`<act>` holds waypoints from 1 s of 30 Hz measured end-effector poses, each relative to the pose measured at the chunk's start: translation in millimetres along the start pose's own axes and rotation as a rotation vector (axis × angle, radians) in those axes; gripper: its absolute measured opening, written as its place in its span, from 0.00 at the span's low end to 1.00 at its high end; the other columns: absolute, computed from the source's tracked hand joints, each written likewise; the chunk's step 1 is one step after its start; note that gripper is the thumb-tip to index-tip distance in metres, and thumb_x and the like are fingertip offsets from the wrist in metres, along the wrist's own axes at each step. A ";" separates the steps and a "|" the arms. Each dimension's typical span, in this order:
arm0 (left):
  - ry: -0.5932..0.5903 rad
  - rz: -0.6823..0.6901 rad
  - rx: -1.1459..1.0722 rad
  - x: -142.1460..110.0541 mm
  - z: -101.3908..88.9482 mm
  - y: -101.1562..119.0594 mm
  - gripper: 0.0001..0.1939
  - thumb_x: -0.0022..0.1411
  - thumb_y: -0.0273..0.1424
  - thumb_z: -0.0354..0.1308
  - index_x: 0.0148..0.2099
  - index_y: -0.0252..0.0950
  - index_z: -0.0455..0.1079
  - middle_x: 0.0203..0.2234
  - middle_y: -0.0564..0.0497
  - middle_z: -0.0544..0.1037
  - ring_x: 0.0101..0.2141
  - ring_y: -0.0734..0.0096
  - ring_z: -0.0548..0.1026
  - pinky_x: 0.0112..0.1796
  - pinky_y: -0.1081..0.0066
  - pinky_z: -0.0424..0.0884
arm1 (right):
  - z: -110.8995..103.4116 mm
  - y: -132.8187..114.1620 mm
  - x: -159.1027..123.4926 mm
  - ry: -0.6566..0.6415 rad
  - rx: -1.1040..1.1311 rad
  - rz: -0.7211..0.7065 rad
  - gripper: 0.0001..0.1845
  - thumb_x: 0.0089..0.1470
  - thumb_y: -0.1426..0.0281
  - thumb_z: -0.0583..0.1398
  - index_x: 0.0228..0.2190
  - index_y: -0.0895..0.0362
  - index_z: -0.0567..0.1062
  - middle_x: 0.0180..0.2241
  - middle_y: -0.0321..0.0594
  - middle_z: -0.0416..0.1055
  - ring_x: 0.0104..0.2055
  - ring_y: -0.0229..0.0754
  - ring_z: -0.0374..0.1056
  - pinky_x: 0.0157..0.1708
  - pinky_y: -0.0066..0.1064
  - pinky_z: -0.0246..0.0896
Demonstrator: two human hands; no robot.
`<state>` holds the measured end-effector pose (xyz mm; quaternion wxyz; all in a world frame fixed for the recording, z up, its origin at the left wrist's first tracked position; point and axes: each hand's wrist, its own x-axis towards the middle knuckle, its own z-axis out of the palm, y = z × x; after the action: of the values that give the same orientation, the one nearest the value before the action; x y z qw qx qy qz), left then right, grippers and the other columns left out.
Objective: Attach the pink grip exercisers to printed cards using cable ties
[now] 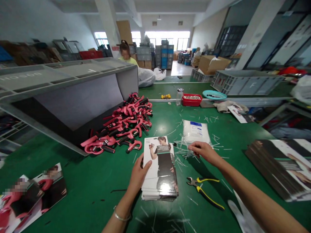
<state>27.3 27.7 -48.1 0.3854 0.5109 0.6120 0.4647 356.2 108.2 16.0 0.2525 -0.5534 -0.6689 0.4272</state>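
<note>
A stack of printed backing cards (164,174) lies in front of me, showing a pictured person on the top card. My left hand (139,173) grips its left edge, thumb on top and fingers down the side. My right hand (201,151) is closed in a pinch over thin white plastic ties (181,149) scattered beside the stack; whatever is between its fingertips is too small to make out. Beyond that hand lies a clear bag of white material (195,131) with a blue label. Yellow-and-black cutting pliers (204,189) lie below my right hand with jaws and handles apart.
Pink-and-black hand grip exercisers (126,126) spill from a tipped grey crate (80,87). More cards (279,168) are stacked right; carded exercisers (50,187) lie left. A red tray (191,100), glass jar (179,97) and turquoise dish (214,94) stand behind. A person (127,55) is across the tables.
</note>
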 end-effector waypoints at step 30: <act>0.155 -0.193 -0.574 -50.5 -64.9 17.2 0.32 0.52 0.35 0.67 0.58 0.32 0.65 0.49 0.38 0.77 0.41 0.59 0.79 0.39 0.66 0.74 | 86.6 -89.5 5.7 -0.037 0.584 -0.217 0.11 0.60 0.60 0.60 0.36 0.56 0.73 0.23 0.31 0.70 0.21 0.32 0.65 0.24 0.25 0.62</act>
<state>-20.4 -32.6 -14.1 0.5083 0.2838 0.5291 0.6173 237.5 86.4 47.4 0.4326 -0.3751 -0.5776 0.5818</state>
